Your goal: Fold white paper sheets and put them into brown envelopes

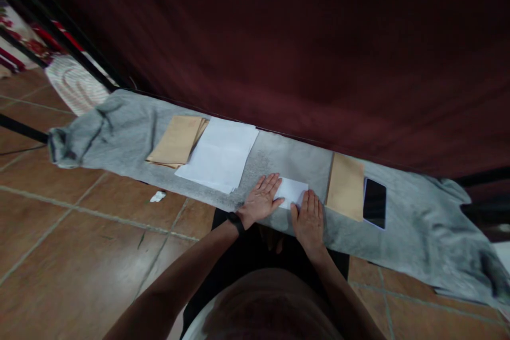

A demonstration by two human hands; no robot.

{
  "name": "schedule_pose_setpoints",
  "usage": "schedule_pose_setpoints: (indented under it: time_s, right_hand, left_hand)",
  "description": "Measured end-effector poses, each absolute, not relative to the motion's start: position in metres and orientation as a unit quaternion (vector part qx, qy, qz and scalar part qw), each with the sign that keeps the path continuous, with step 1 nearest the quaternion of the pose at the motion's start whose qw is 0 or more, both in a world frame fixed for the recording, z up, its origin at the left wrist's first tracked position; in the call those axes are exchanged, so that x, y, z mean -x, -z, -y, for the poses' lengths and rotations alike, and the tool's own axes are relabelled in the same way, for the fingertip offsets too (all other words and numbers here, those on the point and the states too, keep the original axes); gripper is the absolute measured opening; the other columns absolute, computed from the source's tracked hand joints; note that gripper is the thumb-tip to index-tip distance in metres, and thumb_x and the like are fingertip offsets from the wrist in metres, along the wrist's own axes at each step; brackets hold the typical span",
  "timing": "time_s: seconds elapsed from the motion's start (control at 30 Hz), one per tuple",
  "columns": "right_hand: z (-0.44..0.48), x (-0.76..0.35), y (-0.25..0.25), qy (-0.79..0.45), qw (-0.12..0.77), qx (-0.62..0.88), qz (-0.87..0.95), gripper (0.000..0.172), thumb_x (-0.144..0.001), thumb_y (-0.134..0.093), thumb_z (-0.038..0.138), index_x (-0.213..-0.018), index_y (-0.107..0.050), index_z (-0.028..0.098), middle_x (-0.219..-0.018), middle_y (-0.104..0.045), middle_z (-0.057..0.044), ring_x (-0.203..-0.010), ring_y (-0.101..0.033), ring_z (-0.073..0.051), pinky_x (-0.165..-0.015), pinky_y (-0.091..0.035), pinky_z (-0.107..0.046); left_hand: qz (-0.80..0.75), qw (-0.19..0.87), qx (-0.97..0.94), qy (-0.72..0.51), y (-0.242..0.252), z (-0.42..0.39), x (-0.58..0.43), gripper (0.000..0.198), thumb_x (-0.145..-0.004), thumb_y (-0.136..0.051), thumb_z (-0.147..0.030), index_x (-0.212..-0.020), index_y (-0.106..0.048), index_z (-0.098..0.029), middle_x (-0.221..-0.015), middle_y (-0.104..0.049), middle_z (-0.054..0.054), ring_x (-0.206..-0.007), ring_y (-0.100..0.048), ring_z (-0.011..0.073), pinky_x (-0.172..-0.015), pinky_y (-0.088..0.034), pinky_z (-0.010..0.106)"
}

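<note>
A small folded sheet of white paper [292,191] lies flat on the grey cloth between my hands. My left hand [263,199], with a dark band at the wrist, rests flat on its left end, fingers stretched out. On the paper's right end lies my right hand [309,218], palm down and fingers extended. To the left is a stack of larger white sheets [223,151], beside a pile of brown envelopes [177,138]. Right of my right hand lies another brown envelope [346,186].
A phone [375,203] with a dark screen lies just right of the single envelope. The grey cloth [414,218] covers a long narrow surface against a dark red curtain [279,53]. A white scrap [158,196] lies on the tiled floor [79,239].
</note>
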State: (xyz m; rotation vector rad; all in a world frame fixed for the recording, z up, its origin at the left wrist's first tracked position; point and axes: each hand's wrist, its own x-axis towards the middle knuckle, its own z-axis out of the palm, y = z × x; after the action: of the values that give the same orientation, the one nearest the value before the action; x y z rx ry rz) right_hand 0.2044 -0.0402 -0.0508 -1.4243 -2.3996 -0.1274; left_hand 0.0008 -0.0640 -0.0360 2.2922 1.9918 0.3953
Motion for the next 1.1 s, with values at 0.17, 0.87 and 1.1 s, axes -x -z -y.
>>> schedule_pose_setpoints:
  time_s: [0.17, 0.87, 1.1]
  right_hand:
    - [0.044, -0.223, 0.042, 0.031, 0.157, 0.502, 0.850, 0.060, -0.105, -0.037, 0.043, -0.150, -0.043, 0.003, -0.145, -0.053, -0.027, -0.131, -0.053, -0.037, -0.108, -0.043, -0.051]
    - [0.016, -0.186, 0.058, 0.011, 0.186, 0.496, 0.848, 0.060, -0.106, -0.032, 0.039, -0.153, -0.039, 0.002, -0.157, -0.042, -0.025, -0.145, -0.039, -0.033, -0.116, -0.034, -0.051]
    - [0.016, -0.187, 0.061, 0.016, 0.208, 0.509, 0.835, 0.062, -0.105, -0.033, 0.041, -0.154, -0.038, 0.004, -0.157, -0.040, -0.026, -0.144, -0.039, -0.036, -0.114, -0.034, -0.056]
  left_hand:
    - [-0.650, 0.040, -0.748, -0.128, 0.037, 0.064, -0.002, 0.068, -0.103, -0.035, -0.053, -0.156, -0.033, -0.011, -0.165, -0.031, 0.015, -0.156, -0.022, 0.0254, -0.127, -0.016, 0.047]
    - [-0.644, 0.031, -0.753, -0.131, 0.040, 0.064, -0.004, 0.068, -0.103, -0.034, -0.053, -0.157, -0.030, -0.012, -0.165, -0.030, 0.017, -0.155, -0.022, 0.0268, -0.127, -0.013, 0.050]
    - [-0.650, 0.035, -0.748, -0.131, 0.036, 0.064, -0.005, 0.067, -0.102, -0.037, -0.052, -0.156, -0.034, -0.012, -0.165, -0.031, 0.016, -0.155, -0.025, 0.0280, -0.127, -0.015, 0.050]
